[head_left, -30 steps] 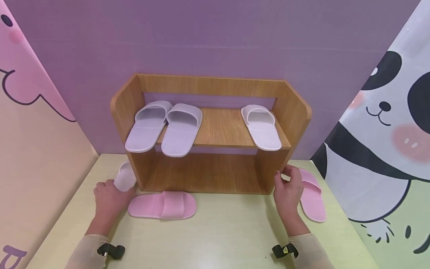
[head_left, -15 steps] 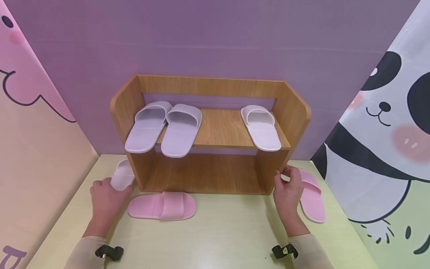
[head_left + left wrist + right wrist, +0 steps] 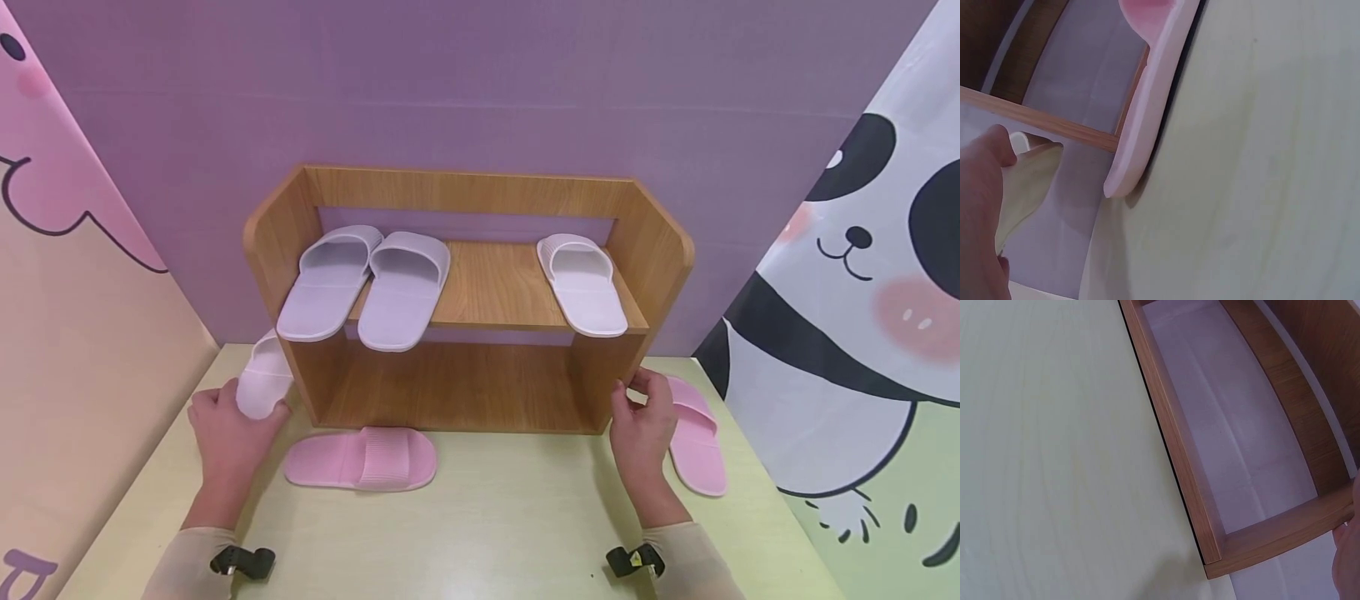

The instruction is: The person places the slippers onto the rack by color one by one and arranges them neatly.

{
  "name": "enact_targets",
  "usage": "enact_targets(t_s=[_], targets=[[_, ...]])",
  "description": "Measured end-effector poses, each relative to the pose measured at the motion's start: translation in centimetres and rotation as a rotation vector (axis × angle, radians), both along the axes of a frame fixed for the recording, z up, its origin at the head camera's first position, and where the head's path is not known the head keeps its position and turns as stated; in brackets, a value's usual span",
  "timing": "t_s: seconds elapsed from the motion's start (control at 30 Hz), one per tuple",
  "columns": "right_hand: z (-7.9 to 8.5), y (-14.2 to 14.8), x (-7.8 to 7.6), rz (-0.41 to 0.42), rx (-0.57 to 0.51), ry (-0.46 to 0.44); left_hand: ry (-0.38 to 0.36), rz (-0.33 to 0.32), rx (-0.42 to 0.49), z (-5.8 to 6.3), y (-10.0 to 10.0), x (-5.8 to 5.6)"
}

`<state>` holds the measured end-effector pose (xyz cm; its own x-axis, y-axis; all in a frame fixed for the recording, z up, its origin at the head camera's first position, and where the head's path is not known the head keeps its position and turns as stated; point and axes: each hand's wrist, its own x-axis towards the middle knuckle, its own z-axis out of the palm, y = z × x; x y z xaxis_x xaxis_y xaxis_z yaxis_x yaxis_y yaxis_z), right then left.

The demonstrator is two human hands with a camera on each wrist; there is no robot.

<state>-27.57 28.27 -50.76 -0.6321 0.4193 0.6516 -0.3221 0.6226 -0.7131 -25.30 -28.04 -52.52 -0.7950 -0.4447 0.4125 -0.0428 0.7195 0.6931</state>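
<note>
At the left side of the wooden shoe rack, my left hand grips a white slipper by its toe-free end, the strap end pointing away. In the left wrist view the slipper's sole shows beside the fingers, raised off the table. My right hand holds the front edge of the rack's right side panel between thumb and fingers. Two lilac slippers stand on the upper shelf at left, and another white slipper at right.
One pink slipper lies sideways in front of the rack. Another pink slipper lies to the right of my right hand. A purple wall rises behind the rack, with printed panels on both sides.
My left hand has moved left and slightly away from me, lifting the white slipper with it. The right hand stays at the rack's side panel.
</note>
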Motion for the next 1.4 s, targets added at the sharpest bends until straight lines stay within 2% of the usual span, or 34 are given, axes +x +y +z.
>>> enact_targets(t_s=[0.23,0.43,0.73,0.93,1.4], targets=[[0.1,-0.1,0.1,-0.008,-0.002,-0.011,0.028,0.024,0.055,0.8,-0.1,0.1],[0.2,-0.2,0.2,-0.018,-0.002,-0.026,0.091,0.047,0.058,1.6,0.2,0.2],[0.1,-0.1,0.1,-0.012,-0.002,-0.018,0.127,0.070,0.093,2.4,0.6,0.4],[0.0,0.0,0.0,-0.008,-0.008,-0.004,0.232,0.079,0.110,2.7,0.8,0.5],[0.2,-0.2,0.2,-0.012,-0.017,-0.048,0.431,0.125,0.103,3.9,0.8,0.6]])
